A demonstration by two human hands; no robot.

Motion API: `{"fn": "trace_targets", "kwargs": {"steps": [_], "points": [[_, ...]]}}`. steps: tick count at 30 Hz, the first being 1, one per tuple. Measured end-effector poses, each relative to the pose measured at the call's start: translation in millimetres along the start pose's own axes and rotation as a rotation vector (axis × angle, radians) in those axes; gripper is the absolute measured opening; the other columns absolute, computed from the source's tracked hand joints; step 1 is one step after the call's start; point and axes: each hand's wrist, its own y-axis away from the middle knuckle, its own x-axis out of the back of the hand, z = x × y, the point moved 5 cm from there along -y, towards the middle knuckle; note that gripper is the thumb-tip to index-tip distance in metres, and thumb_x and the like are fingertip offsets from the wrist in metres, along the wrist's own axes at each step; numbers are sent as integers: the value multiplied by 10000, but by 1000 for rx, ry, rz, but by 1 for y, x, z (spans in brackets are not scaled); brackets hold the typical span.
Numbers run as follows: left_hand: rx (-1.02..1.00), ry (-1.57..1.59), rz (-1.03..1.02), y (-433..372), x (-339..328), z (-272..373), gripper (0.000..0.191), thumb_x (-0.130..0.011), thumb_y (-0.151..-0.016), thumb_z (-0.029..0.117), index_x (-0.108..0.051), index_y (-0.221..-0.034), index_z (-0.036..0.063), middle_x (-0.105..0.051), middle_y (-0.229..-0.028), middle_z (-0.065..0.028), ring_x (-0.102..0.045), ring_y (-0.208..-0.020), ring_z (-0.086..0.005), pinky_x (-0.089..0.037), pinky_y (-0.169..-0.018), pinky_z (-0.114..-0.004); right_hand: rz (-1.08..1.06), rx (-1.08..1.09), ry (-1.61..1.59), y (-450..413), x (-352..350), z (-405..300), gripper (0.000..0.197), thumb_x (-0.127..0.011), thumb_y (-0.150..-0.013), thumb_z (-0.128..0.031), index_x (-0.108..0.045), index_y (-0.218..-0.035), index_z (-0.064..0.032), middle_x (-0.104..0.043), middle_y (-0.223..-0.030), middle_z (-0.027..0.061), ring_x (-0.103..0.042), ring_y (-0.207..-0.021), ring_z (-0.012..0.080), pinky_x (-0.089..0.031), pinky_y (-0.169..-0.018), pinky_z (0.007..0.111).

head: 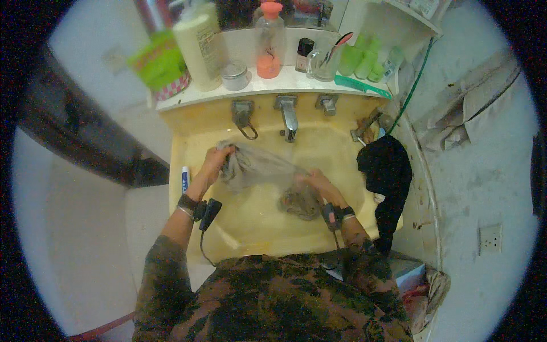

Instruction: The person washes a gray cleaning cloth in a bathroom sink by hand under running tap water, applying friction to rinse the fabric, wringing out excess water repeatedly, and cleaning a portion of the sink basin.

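A thin greyish cloth (265, 168) is stretched between my two hands above a yellow sink basin (252, 226). My left hand (216, 160) grips its upper left end, where the fabric bunches. The other end is in my right hand (314, 181), a little lower and partly blurred. Below that hand hangs a darker, crumpled part of the fabric (301, 205); whether it is the same piece I cannot tell. A chrome faucet (288, 122) points down just behind the cloth.
Bottles, a jar (234, 76), a glass mug (327, 64) and a green comb (363, 86) line the white shelf (265, 89). Black cloth (386, 171) drapes over the sink's right rim. A toothpaste tube (185, 179) lies at the left rim. Wires trail from devices on both wrists.
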Motion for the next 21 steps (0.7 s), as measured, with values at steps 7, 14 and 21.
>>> {"fn": "trace_targets", "kwargs": {"steps": [7, 14, 21], "points": [[14, -308, 17, -16, -5, -67, 525, -675, -705, 164, -482, -1157, -20, -580, -938, -107, -553, -783, -178, -451, -671, -280, 202, 324, -293, -58, -15, -19, 342, -671, -714, -148, -560, -1018, -38, -608, -912, 40, -569, -791, 143, -468, -692, 288], [-54, -317, -68, -7, -14, -78, 531, -689, -684, 181, -497, -1160, 44, -581, -960, -120, -561, -854, -208, -452, -730, -314, 299, 392, 140, -70, -15, -29, 344, -675, -690, -129, -554, -992, -16, -604, -857, 41, -557, -736, 121, -449, -669, 270], [-137, -490, -209, -20, -43, -102, 529, -685, -679, 187, -498, -1150, 34, -588, -942, -126, -566, -875, -234, -449, -774, -319, 398, 341, 418, -82, 1, -24, 376, -709, -665, -236, -568, -940, -22, -613, -828, 90, -578, -737, 206, -475, -655, 331]]}}
